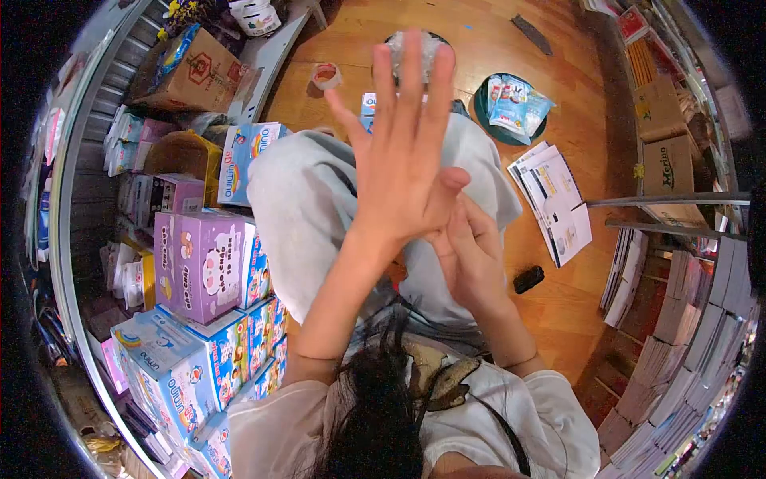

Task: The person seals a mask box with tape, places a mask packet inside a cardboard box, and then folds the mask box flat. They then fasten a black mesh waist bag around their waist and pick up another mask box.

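Note:
My left hand (403, 164) is raised over my lap with its fingers spread wide and nothing in it. My right hand (472, 255) is pressed against the base of my left thumb, its fingers closed there and partly hidden. Behind the left hand, a light-blue box (369, 105) shows partly between my knees. Farther off is a round dark container (435, 36) filled with whitish, clear-looking material, largely covered by my fingers.
A roll of tape (325, 77) lies on the wooden floor. To the right are a green round tray (481, 104) with blue-white packets (515, 104), printed papers (558, 207) and a small black object (528, 279). Stacked boxes (199, 263) stand left; shelves of paper stacks (662, 351) stand right.

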`<state>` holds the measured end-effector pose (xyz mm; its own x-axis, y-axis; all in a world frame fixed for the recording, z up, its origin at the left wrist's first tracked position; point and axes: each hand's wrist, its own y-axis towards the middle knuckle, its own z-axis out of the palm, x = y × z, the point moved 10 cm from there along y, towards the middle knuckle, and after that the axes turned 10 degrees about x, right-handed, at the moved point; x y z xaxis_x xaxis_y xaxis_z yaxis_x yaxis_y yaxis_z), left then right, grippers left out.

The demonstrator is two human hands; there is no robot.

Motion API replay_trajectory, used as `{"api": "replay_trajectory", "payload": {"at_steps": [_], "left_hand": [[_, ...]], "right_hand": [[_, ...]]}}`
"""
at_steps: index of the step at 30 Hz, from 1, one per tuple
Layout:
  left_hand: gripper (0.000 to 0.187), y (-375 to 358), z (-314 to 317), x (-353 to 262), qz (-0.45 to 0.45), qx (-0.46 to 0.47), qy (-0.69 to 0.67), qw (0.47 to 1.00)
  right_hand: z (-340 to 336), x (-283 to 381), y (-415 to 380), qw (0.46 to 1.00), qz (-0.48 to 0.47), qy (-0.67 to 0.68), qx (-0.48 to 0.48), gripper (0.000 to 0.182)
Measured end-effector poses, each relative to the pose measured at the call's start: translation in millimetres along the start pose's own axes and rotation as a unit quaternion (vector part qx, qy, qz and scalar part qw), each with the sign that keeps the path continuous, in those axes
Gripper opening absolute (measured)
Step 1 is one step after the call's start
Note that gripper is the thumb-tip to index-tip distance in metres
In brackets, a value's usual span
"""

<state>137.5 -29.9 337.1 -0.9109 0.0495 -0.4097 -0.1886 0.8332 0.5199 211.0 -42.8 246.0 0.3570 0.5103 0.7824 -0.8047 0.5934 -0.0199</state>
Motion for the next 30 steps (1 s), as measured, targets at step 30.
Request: {"api": "replay_trajectory", "payload": {"at_steps": [30], "left_hand": [[0.051, -64.0, 86.8, 173.9, -0.425, -0.224, -0.516, 0.710]], "right_hand": [[-375.4, -56.4, 373.0, 0.698, 0.046, -0.692, -0.179, 0.032]]}}
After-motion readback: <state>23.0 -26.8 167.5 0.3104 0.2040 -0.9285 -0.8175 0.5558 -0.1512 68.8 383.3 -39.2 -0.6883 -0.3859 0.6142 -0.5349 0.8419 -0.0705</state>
